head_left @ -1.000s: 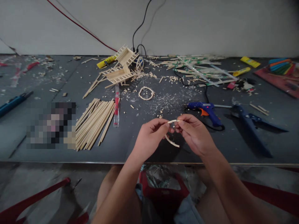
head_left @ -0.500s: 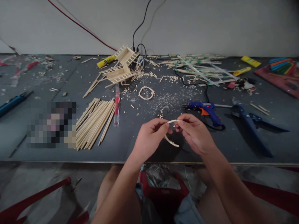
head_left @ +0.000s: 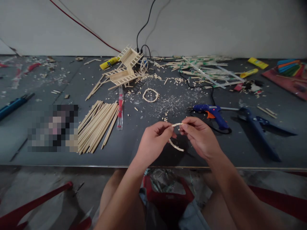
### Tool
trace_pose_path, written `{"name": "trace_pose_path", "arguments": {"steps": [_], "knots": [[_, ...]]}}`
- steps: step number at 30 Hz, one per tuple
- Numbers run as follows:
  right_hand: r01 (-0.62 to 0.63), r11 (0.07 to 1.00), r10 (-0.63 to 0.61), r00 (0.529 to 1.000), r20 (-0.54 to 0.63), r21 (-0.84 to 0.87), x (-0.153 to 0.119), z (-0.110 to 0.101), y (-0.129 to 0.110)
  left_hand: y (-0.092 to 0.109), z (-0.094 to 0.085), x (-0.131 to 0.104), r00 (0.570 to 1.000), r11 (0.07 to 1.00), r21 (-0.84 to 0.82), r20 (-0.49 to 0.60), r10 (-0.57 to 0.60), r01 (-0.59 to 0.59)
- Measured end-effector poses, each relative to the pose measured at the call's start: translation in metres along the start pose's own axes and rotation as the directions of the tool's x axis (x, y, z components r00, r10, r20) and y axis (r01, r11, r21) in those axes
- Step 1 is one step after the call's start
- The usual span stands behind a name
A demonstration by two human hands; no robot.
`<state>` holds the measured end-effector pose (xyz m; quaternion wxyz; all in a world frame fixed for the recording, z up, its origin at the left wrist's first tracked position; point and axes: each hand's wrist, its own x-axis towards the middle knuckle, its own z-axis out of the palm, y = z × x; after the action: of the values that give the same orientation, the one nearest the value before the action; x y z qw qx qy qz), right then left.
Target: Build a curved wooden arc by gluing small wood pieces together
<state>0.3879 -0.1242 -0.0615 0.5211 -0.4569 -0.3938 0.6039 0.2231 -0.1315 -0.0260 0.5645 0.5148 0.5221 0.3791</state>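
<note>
Left hand and right hand both pinched the curved strip, which risked snapping if they pulled or twisted unevenly.

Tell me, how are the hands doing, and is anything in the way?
Left hand and right hand: both pinching a thin curved strip. Free end showing below. Glue gun: beyond the right hand, seemingly not blocking.

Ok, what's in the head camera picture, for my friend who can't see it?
A person's left hand and right hand pinch a curved strip of short wooden pieces above a dark table. Beyond lies a wooden ring, with wooden sticks at left and a blue hot glue gun at right.
</note>
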Motion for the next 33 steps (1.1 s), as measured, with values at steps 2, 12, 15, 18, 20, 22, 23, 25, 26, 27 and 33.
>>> {"name": "trace_pose_path", "arguments": {"steps": [2, 12, 15, 18, 20, 22, 23, 25, 26, 27, 33], "knots": [[0.005, 1.0, -0.005, 1.0, -0.002, -0.01, -0.0003, -0.0002, 0.0006, -0.0002, 0.0, -0.0002, 1.0, 1.0, 0.006, -0.004, 0.006, -0.006], [0.022, 0.999, -0.023, 0.999, 0.035, 0.031, -0.0009, 0.0003, -0.0006, 0.0, -0.0003, -0.0003, 1.0, 1.0, -0.011, -0.01, 0.007, -0.007], [0.007, 1.0, -0.007, 1.0, 0.011, -0.009, -0.0013, -0.0001, -0.0006, 0.0012, -0.0005, -0.0004, 1.0, 1.0, -0.012, -0.006, 0.0, 0.0], [0.012, 0.999, -0.012, 1.0, -0.014, -0.049, -0.0012, -0.0007, -0.0001, 0.0017, -0.0007, -0.0006, 1.0, 1.0, -0.007, -0.001, 0.001, -0.001], [0.02, 0.998, -0.022, 1.0, -0.022, -0.058, -0.0009, -0.0009, 0.0, 0.0012, -0.0006, -0.0008, 1.0, 1.0, -0.007, 0.001, 0.003, -0.003], [0.023, 0.999, -0.024, 1.0, -0.019, -0.048, -0.0007, -0.0009, -0.0002, 0.0006, -0.0004, -0.001, 1.0, 1.0, -0.012, 0.002, 0.007, -0.007], [0.021, 0.999, -0.022, 1.0, -0.017, -0.041, -0.0007, -0.0008, -0.0003, 0.0003, -0.0003, -0.001, 1.0, 1.0, -0.013, 0.002, 0.008, -0.008], [0.016, 0.999, -0.017, 1.0, -0.018, -0.032, -0.0005, -0.0007, -0.0004, 0.0, 0.0, -0.0011, 1.0, 1.0, -0.009, 0.001, 0.007, -0.007], [0.016, 0.999, -0.016, 1.0, -0.02, -0.032, -0.0005, -0.0006, -0.0004, -0.0001, 0.0001, -0.0012, 1.0, 1.0, -0.003, -0.001, 0.006, -0.006], [0.016, 0.999, -0.017, 1.0, -0.022, -0.035, -0.0004, -0.0006, -0.0003, -0.0001, 0.0001, -0.0013, 1.0, 1.0, 0.005, -0.004, 0.007, -0.007], [0.039, 0.998, -0.04, 0.999, -0.018, -0.057, -0.0008, -0.0001, 0.0003, 0.0001, 0.0002, -0.0014, 0.999, 0.999, 0.035, -0.013, 0.034, -0.033]]}}
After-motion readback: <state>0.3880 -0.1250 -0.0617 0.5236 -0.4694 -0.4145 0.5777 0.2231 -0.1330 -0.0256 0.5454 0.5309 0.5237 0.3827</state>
